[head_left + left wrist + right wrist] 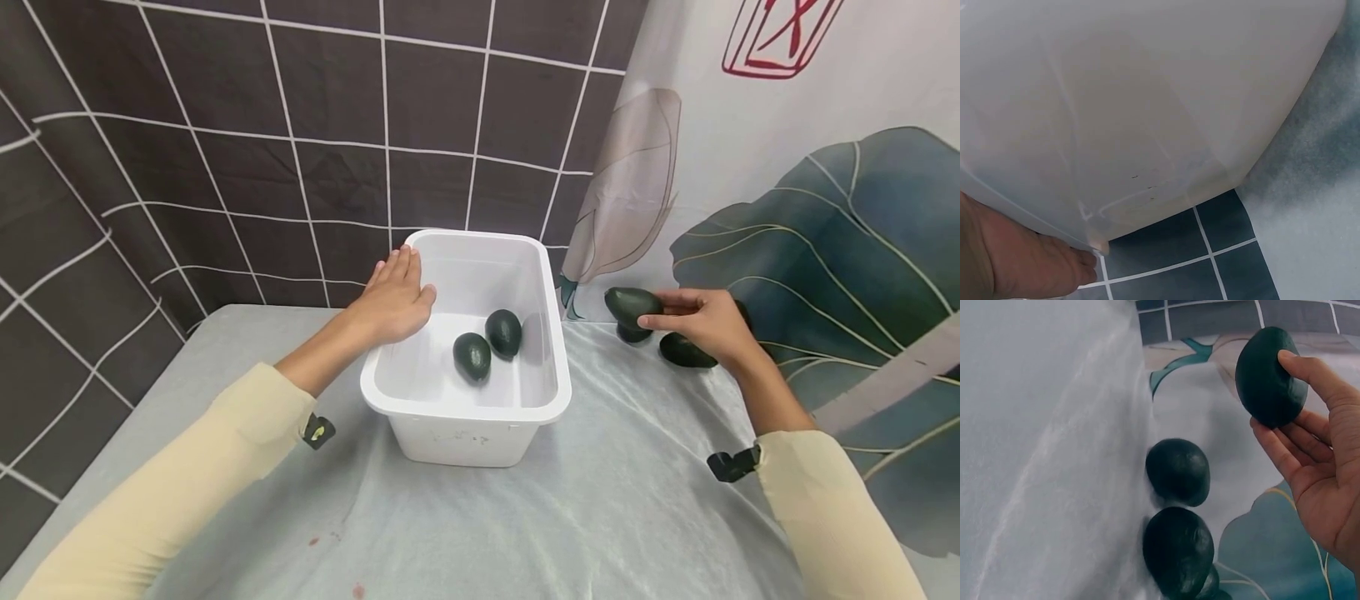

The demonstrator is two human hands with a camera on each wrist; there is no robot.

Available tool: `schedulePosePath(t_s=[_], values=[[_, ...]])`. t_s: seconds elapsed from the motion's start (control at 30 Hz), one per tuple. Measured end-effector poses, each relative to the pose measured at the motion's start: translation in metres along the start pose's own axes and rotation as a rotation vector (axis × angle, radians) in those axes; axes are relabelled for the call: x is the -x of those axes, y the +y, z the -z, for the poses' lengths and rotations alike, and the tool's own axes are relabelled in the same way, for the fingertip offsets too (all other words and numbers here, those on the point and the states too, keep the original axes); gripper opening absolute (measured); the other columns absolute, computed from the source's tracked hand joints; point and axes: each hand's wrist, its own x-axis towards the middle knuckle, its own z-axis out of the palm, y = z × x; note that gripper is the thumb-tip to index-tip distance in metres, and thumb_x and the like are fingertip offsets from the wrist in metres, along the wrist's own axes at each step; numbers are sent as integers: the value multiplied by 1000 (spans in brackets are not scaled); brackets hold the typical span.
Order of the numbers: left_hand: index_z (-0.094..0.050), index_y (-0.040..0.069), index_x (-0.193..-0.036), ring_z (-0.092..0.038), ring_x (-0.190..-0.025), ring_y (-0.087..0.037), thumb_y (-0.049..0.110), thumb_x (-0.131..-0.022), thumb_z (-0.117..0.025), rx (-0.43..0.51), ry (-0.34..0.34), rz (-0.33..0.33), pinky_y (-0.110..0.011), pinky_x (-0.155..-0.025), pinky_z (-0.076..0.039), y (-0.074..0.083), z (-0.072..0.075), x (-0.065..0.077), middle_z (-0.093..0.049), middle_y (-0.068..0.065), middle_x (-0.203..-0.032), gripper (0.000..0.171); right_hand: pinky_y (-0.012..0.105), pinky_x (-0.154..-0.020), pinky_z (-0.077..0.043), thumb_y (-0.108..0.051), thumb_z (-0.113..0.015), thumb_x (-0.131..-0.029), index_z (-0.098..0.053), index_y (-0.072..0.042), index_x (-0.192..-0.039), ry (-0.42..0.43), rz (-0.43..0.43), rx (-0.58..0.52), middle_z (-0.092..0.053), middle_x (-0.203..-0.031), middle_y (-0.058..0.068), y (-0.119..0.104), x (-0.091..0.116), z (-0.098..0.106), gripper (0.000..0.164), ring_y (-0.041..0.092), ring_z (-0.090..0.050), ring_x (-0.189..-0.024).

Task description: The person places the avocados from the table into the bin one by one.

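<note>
A white plastic tub [465, 429] stands in the middle of the table with two dark green avocados [472, 357] on its floor. My left hand [397, 300] lies along the tub's left rim, its fingers straight and side by side; the left wrist view has the tub's outer wall [1135, 125] filling most of it. To the right of the tub, my right hand [705, 321] pinches an avocado [1270, 378] between thumb and fingers, raised above the others. Below it on the cloth lie more avocados [1179, 550], partly hidden by one another and by the hand.
Pale grey-blue cloth [600, 517] covers the table. Dark tile-patterned fabric [337, 179] hangs behind and at the left. A white curtain printed with large leaves [810, 225] hangs at the right, close behind the loose avocados.
</note>
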Motion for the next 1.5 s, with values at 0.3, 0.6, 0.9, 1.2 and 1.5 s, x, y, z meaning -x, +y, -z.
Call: schedulePosePath(t_s=[0.3, 0.6, 0.9, 1.2, 1.5], values=[[4, -9, -176, 12, -178, -43, 38, -118, -21, 9, 12, -4, -53, -146, 8, -1, -2, 0, 12, -27, -188, 79, 22, -89, -57, -52, -91, -95, -68, -5, -156, 13, 26, 14, -73, -149, 25, -14, -8, -5, 81, -11, -68, -97], [4, -9, -176, 13, -178, -43, 38, -118, -20, 5, 8, -3, -53, -146, 8, 0, 0, 1, 13, -27, -188, 79, 24, -87, -57, -55, -91, -94, -68, -6, -156, 30, 53, 25, -73, -151, 25, -30, -13, -7, 82, 36, -74, -132], [4, -9, -176, 12, -178, -43, 40, -118, -19, -10, 5, 1, -53, -146, 8, 2, 1, 2, 13, -27, -188, 80, 23, -91, -55, -55, -93, -92, -72, -8, -153, 33, 70, 15, -77, -145, 21, -44, -18, -7, 80, -7, -71, -102], [4, -10, -176, 12, -178, -43, 39, -117, -20, -14, 5, 5, -53, -146, 8, 0, 0, 1, 13, -27, -188, 80, 30, -93, -54, -51, -95, -91, -74, -7, -150, 43, 117, 6, -81, -136, 21, -59, -21, -10, 77, -11, -73, -92], [3, -10, -176, 12, -178, -44, 39, -117, -20, -14, 5, 2, -53, -146, 8, 1, 0, 0, 13, -28, -188, 80, 15, -82, -56, -48, -97, -90, -76, -9, -148, 51, 163, -14, -82, -134, 20, -72, -21, -12, 73, -14, -73, -91]])
